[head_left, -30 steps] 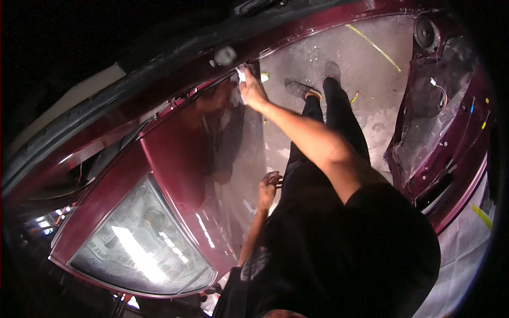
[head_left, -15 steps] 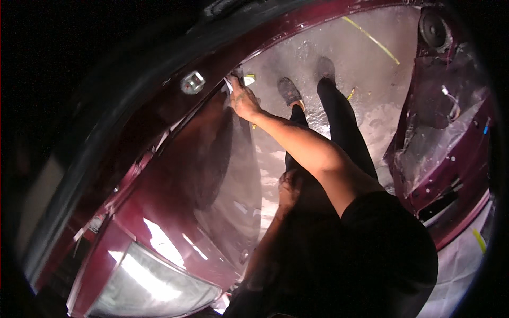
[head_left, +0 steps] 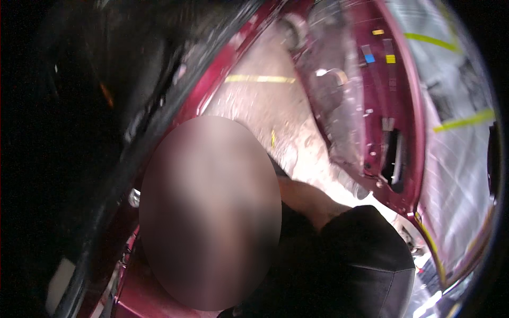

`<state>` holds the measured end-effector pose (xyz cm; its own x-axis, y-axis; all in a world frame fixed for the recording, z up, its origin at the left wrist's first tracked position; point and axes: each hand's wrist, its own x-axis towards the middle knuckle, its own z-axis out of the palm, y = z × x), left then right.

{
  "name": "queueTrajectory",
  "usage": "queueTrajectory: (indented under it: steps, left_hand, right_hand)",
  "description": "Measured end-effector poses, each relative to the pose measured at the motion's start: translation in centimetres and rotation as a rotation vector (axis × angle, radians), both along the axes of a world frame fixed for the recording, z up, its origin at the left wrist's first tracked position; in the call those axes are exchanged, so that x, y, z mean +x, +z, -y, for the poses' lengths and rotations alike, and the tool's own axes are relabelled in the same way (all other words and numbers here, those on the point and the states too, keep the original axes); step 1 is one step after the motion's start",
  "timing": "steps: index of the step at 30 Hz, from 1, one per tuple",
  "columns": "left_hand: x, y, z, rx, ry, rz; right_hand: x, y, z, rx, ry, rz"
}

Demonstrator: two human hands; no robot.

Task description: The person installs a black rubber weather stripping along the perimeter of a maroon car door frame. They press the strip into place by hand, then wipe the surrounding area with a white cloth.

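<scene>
My right arm, bare below a black sleeve [head_left: 366,238], bends across the lower middle. Its forearm [head_left: 310,200] runs left behind a large blurred oval patch, so the right hand is hidden. Of my left hand nothing shows. Around the patch is dark red car bodywork [head_left: 212,74], with a black rubber-like seal [head_left: 175,100] along its edge. A small metal latch piece [head_left: 134,197] sits on the body at the patch's left edge. What either hand touches cannot be made out.
An open dark red car door [head_left: 389,95] stands at the right, its inner side bare with clear film, tape pieces and a loose connector. Beyond it hangs whitish sheeting [head_left: 450,175] with yellow tape. A yellow line [head_left: 260,79] crosses the grey floor [head_left: 249,103]. The far left is dark.
The view has swung, bringing more of the open door and sheeting in. Both hands showed before, the right one at the body edge; now neither does. The blurred patch is new.
</scene>
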<state>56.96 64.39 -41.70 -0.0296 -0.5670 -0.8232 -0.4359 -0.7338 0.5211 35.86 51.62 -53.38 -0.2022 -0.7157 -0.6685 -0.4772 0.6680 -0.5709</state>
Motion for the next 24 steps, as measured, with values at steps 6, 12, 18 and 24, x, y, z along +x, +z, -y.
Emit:
queueTrajectory:
  steps: [6,12,18,24]
  left_hand:
    - [-9.3,1.9,9.5,-0.26,-0.369,-0.161]
    - [-20.4,14.2,19.6,-0.11,0.001,-0.503]
    - [-31.4,33.9,23.6,-0.596,-0.279,-0.843]
    - [-45.3,55.6,17.9,-1.403,-0.344,-1.266]
  right_hand:
    - [-2.1,19.6,-3.1,0.051,-0.762,0.878]
    - [-11.8,40.4,-3.7,-0.473,-0.163,0.177]
    - [-21.8,67.5,-12.0,-0.973,-0.164,-1.182]
    - [-25.9,83.5,-21.2,-0.838,-0.178,-2.12]
